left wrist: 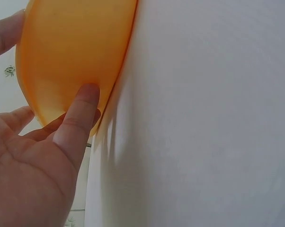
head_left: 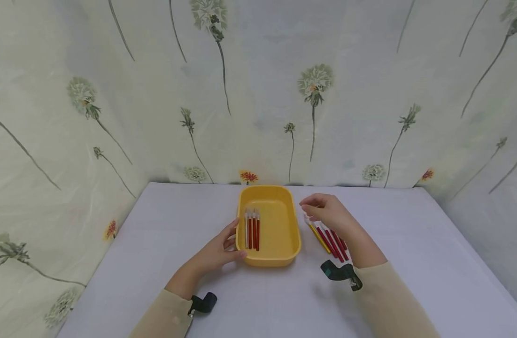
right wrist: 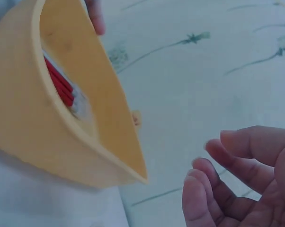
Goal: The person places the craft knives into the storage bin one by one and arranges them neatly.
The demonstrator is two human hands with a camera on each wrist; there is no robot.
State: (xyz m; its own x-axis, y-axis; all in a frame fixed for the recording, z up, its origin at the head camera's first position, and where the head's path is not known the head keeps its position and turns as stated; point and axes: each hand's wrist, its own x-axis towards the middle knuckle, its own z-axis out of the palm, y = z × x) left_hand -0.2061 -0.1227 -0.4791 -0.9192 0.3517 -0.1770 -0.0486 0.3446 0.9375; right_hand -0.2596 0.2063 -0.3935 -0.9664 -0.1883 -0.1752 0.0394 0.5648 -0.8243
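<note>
A yellow tray stands near the middle of the table. Along its left inner side lie several slim red-handled sticks with pale tips, perhaps paintbrushes. My left hand touches the tray's left side near the front corner. In the left wrist view, its fairly straight fingers rest against the outer wall. Right of the tray, my right hand hovers over a second group of red sticks. A yellow stick lies at that group's left edge. The right wrist view shows a bare gap between thumb and bent fingers.
A white cloth covers the table. Behind and beside it hangs a pale curtain printed with dandelions. Dark camera mounts sit on both wrists, over beige sleeves.
</note>
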